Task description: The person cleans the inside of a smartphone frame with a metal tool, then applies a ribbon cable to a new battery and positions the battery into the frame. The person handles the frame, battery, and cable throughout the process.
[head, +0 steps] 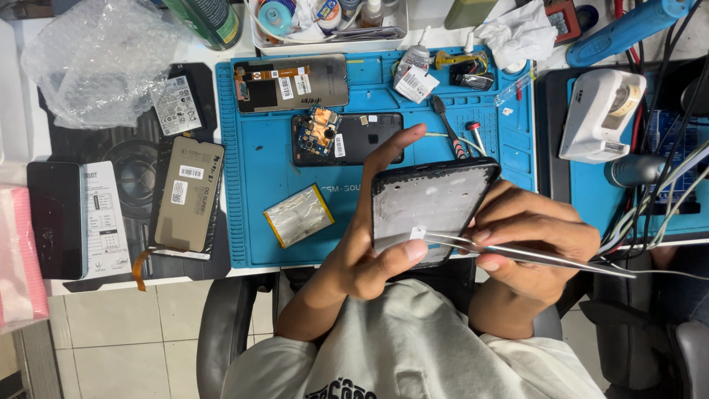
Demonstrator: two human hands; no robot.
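Observation:
My left hand (369, 244) grips a black phone frame (432, 203) above the front edge of the blue work mat (255, 148); its grey inner side faces me, my thumb lies across its lower edge and my forefinger runs up its left side. My right hand (532, 240) pinches metal tweezers (509, 251). The tweezer tips rest on a small white strip (418, 233) at the frame's lower left. Both hands hover over my lap, in front of the mat.
On the mat lie a silver battery (299, 215), a phone body with exposed circuit board (332, 138) and a display panel (292, 83). Another panel (188, 193) and a dark phone (55, 219) lie left. A white device (600, 114) and cables crowd the right.

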